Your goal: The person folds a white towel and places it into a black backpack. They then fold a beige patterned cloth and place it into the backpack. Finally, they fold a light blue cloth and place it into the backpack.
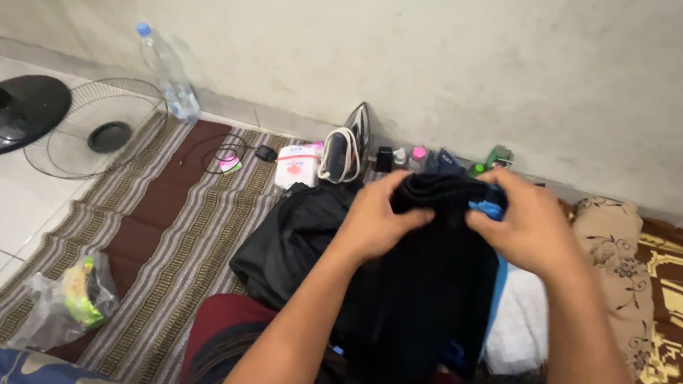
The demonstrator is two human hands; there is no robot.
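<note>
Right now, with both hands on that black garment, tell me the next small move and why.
Probably draw the two hands apart to pull the top edge flat. The left hand and right hand both pinch the black garment at its bunched upper edge, close together, while the rest hangs loose over the lap. A blue piece shows under the right hand's fingers, so the layers look uneven.

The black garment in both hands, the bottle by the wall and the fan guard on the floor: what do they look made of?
Black garment: looks like soft matte fabric; it drapes and bunches under the left hand and right hand. Bottle: probably clear plastic, see-through with a blue cap. Fan guard: seemingly thin metal wire in a round grille.
</note>
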